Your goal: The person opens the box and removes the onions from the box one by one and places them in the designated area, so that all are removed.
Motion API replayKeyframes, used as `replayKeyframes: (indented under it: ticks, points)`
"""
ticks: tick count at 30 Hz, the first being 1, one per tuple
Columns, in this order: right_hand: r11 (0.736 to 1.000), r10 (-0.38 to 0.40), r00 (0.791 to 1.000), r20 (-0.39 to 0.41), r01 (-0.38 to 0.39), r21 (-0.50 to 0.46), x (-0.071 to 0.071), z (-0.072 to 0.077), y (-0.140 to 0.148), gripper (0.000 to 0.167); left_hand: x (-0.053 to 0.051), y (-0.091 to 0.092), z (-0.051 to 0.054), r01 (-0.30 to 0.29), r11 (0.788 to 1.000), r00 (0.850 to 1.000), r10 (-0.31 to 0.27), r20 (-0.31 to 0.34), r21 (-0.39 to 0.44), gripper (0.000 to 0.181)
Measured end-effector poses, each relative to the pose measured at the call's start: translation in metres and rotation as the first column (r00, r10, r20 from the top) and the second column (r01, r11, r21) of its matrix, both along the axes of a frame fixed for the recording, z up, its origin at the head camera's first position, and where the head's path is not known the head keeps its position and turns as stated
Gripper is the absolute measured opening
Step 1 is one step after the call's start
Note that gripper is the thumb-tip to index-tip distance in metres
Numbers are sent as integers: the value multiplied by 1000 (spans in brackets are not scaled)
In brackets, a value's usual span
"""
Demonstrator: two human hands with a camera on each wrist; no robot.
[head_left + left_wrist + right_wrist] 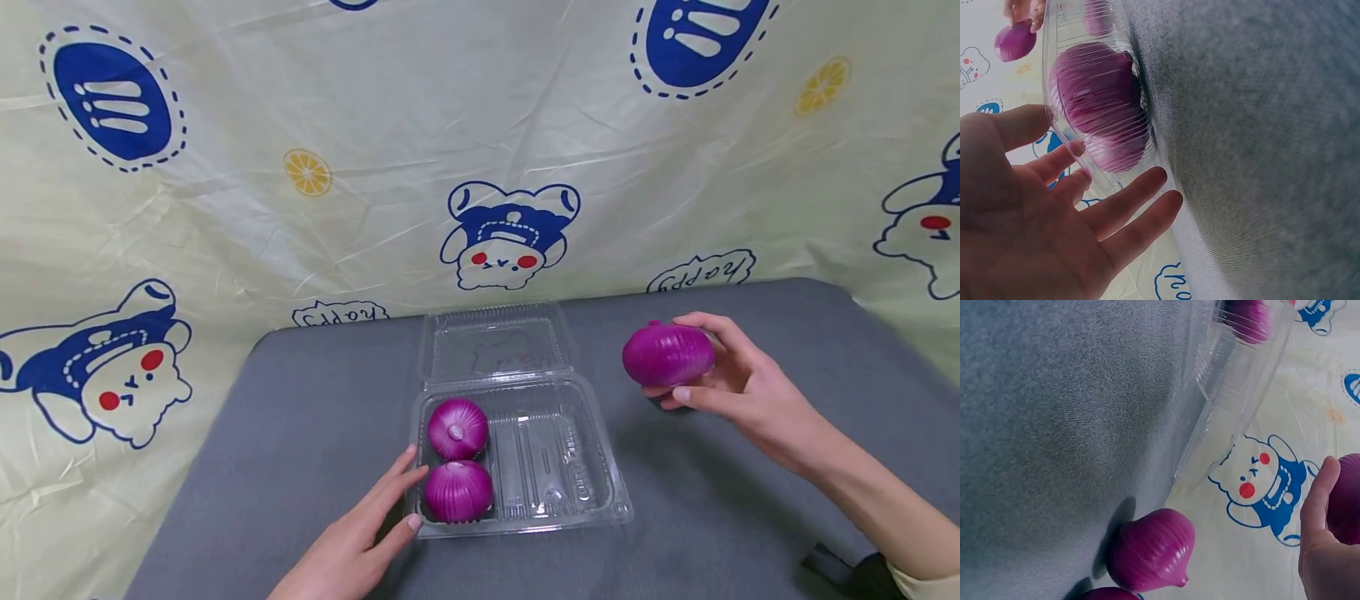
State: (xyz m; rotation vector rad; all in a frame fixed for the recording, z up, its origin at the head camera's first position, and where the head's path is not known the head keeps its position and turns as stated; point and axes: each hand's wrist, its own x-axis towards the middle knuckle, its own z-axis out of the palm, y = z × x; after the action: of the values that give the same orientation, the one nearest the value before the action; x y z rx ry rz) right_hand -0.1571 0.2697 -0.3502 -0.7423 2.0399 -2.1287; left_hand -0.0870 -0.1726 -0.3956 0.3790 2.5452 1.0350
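Nearest, the left hand (352,533) reaches in with its fingers spread and grasping nothing, the fingertips at the left edge of a clear plastic clamshell container (528,458); whether every one touches it I cannot tell. At the lower right, a black strap (873,577) and the edge of a pale sleeve (926,585) show at the right wrist.

Inside the container, along its left side, sit two red onions: the nearer onion (459,492) and, just beyond it, the farther onion (457,429), whose pale round tip faces up. The right side of the tray holds nothing.

To the right of the container, the right hand (738,379) grasps a third red onion (667,354) between thumb and fingers, held up off the grey worktop (315,433). The right wrist view shows two more onions (1150,550) on the worktop, one cut by the lower edge.

Farther back, the container's hinged lid (495,346) is folded open. Behind everything hangs a cream sheet (375,100) printed with blue cartoon animals, orange slices and "happy".
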Motion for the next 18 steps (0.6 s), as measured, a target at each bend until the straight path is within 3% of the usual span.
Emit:
replayKeyframes:
  ticks: [6,11,18]
  points:
    - [991,-9,997,76,19,-132,2,2,10,61,-1,0,0,-2,1000,1000,2,-8,-11,58]
    - [983,-44,992,122,64,-169,5,3,19,62,-1,0,1,-1,1000,1000,1,8,-14,57]
    - [975,-112,986,122,133,-178,9,0,33,61,-4,0,0,-7,1000,998,8,57,-20,59]
